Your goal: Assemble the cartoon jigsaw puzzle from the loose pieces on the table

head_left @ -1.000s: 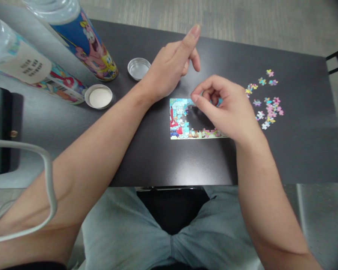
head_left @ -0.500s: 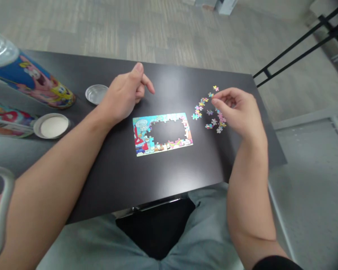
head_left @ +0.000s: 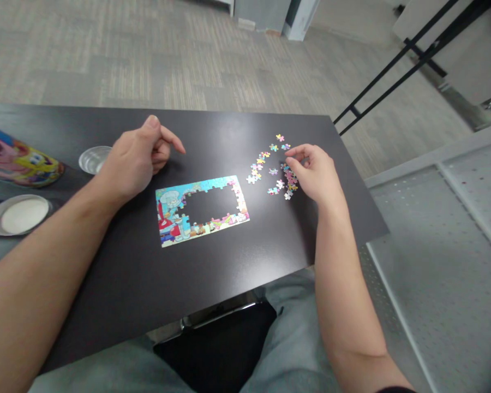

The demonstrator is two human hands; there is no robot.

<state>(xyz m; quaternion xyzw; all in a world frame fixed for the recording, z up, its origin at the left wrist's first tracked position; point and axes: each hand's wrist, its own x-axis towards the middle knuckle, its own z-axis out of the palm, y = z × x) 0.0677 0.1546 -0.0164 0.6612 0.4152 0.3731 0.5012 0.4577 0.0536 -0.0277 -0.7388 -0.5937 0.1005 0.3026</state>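
Now | right hand [head_left: 317, 174] fingers curled onto loose pieces [head_left: 270, 164] | left hand [head_left: 137, 158] loosely curled, empty, beside puzzle [head_left: 200, 210]

Your right hand [head_left: 316, 176] rests among the loose puzzle pieces [head_left: 270, 164], fingertips curled on them | your left hand [head_left: 137, 158] lies loosely closed beyond the part-built puzzle [head_left: 200, 210] | both on the black table [head_left: 229, 262] | metal lid [head_left: 93, 159] beside left hand.

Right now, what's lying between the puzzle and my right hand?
In the head view, loose pieces are scattered on the dark table between the puzzle and the right hand, whose fingers reach their right edge.
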